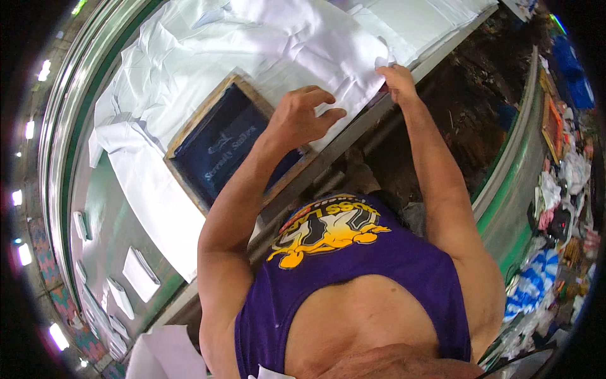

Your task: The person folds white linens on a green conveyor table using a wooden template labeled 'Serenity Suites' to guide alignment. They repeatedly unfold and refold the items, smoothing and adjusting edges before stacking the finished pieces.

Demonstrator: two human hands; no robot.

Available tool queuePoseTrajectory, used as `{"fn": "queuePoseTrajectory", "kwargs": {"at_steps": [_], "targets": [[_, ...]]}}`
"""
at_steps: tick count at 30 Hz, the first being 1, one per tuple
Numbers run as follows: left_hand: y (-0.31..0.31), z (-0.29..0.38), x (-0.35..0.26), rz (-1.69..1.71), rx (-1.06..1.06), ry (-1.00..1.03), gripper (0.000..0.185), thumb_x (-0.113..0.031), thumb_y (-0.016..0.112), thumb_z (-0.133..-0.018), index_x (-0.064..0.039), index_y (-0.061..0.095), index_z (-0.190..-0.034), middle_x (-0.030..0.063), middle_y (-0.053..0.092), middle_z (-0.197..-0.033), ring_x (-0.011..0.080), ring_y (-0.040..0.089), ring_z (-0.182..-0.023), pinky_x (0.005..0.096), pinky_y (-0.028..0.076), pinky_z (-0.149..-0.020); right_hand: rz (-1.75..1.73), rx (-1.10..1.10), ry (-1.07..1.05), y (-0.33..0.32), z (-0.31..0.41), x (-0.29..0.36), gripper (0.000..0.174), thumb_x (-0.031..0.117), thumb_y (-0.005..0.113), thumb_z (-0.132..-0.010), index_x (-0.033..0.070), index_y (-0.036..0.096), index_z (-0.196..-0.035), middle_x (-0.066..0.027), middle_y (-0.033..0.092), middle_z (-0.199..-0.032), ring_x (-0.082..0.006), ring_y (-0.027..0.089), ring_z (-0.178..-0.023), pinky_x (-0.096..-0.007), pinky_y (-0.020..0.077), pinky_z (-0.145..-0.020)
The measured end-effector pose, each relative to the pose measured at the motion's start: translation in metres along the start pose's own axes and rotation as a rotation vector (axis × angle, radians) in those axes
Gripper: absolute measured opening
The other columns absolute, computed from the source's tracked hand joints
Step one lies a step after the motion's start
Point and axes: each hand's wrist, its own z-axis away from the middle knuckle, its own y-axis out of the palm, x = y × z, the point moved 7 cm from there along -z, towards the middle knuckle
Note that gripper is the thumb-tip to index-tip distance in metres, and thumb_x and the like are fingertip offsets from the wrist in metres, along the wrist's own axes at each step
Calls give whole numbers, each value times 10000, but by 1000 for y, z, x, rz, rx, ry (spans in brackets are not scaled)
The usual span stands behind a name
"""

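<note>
A large crumpled sheet of white cloth (303, 42) covers the table in front of me. At its near right edge, my right hand (398, 83) pinches the cloth between thumb and fingers. My left hand (305, 113) holds nothing; its fingers are curled with a gap between thumb and forefinger. Below that hand, a wooden-framed printing screen (220, 137) with a dark blue mesh lies tilted in view on the white cloth. The mesh bears pale writing and a small emblem. My left forearm hides part of the screen's near right side.
Several folded white cloth pieces (141, 275) lie along the green table (106, 213) at left. A metal edge rail (341, 137) runs along the table's near side. To the right stands another green table (506, 246), with heaped rags and plastic (535, 284) beyond it.
</note>
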Motion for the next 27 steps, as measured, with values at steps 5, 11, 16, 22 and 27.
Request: {"fn": "queuePoseTrajectory", "kwargs": {"at_steps": [5, 11, 16, 22, 27], "targets": [[69, -70, -16, -269, -104, -64, 580, -199, 848, -699, -28, 598, -1194, 175, 644, -1141, 343, 642, -1077, 454, 517, -911, -310, 328, -138, 27, 53, 62, 358, 331, 670, -969, 22, 728, -1140, -59, 707, -966, -145, 619, -803, -332, 505, -683], [81, -105, -8, -419, -371, -27, 392, -43, 736, -739, -39, 631, -1118, 156, 677, -861, 366, 679, -818, 452, 546, -721, -476, 568, 95, 28, 39, 56, 450, 460, 558, -1036, 66, 671, -1221, -68, 697, -1007, -175, 626, -871, -363, 507, -813], [62, -91, -40, -392, -409, -136, 270, 28, 686, -765, -30, 691, -1028, 160, 704, -844, 358, 709, -799, 440, 566, -710, -981, 831, 330, 54, 35, 70, 632, 553, 387, -1055, 76, 468, -1461, -146, 590, -1328, -278, 572, -1205, -497, 464, -1008], [46, -78, -51, -386, -547, -204, 261, 64, 712, -816, -41, 727, -1055, 183, 741, -932, 307, 756, -820, 370, 581, -692, -1068, 750, 402, 78, -22, 63, 636, 503, 411, -1059, 71, 403, -1526, -157, 508, -1486, -328, 542, -1327, -535, 461, -1075], [63, -69, -28, -423, -330, -310, 306, -62, 777, -799, -37, 711, -1096, 182, 727, -972, 341, 736, -872, 413, 585, -747, -628, 691, 459, 39, 9, 67, 539, 435, 543, -1024, 66, 521, -1417, -120, 664, -1281, -280, 676, -1098, -447, 574, -882]]}}
